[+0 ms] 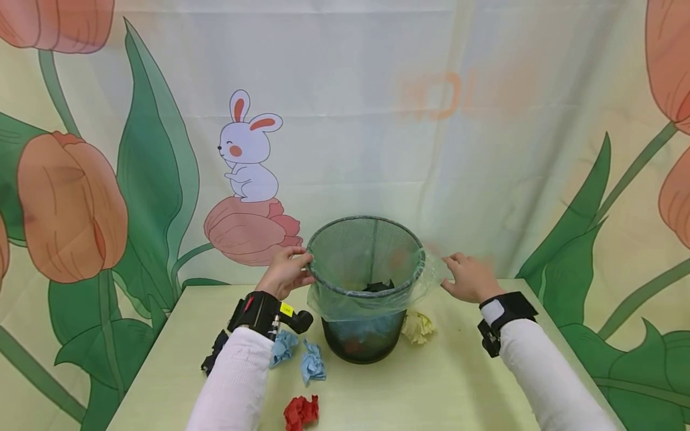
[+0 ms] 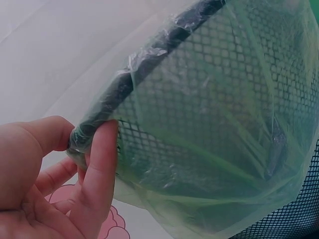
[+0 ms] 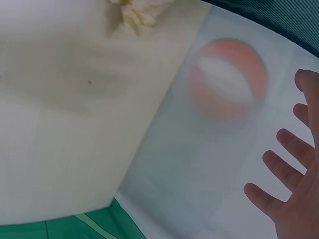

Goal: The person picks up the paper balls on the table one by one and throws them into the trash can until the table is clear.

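A round black mesh bin (image 1: 362, 348) stands upright, mouth up, on a pale table (image 1: 447, 383); the left hand (image 1: 286, 273) pinches its translucent green plastic liner (image 1: 350, 306). Only the right wrist view shows the right hand (image 3: 301, 191) clearly splayed.

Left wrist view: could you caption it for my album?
A left hand pinches the rim of a mesh bin lined with a translucent green bag.

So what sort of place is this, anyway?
Probably a small staged recording corner rather than an ordinary room: a printed backdrop with a rabbit and tulips rises behind the table, the person wears black wrist devices, and crumpled paper lies near a mesh bin.
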The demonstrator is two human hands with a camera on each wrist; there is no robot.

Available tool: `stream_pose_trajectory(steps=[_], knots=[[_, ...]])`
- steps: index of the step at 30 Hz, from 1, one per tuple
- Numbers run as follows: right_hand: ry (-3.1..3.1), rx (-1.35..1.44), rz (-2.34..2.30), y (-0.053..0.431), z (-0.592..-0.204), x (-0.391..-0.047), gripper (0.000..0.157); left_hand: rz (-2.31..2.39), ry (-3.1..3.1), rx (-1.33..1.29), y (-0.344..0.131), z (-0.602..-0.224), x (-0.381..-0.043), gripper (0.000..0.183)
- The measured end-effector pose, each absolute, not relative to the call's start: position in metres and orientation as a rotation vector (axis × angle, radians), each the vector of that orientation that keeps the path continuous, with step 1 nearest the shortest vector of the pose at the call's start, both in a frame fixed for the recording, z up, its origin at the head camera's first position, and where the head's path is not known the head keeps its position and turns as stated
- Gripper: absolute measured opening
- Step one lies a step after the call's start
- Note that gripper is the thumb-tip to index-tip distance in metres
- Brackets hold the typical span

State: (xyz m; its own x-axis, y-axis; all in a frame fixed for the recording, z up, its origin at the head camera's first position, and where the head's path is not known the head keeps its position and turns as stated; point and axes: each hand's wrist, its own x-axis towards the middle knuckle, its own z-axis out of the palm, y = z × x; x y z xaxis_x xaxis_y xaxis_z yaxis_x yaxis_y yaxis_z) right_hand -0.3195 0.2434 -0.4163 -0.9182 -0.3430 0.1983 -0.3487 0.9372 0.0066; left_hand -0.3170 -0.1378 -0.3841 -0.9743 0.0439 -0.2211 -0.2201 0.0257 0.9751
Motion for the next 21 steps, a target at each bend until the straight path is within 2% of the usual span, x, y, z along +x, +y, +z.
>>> stream_pose_trajectory(steps=[8,15,21], knots=[[-2.947,0.530,0.070,0.234,-0.463,-0.312,0.047,2.059,2.111,-0.197,-0.138,-0.385,-0.318,0.041],[-2.964,0.536,0.134,0.226,-0.488,-0.306,0.056,2.061,2.104,-0.195,-0.138,-0.385,-0.317,0.040],[-2.991,0.533,0.158,0.220,-0.504,-0.303,0.056,2.081,2.088,-0.197,-0.139,-0.386,-0.317,0.040]])
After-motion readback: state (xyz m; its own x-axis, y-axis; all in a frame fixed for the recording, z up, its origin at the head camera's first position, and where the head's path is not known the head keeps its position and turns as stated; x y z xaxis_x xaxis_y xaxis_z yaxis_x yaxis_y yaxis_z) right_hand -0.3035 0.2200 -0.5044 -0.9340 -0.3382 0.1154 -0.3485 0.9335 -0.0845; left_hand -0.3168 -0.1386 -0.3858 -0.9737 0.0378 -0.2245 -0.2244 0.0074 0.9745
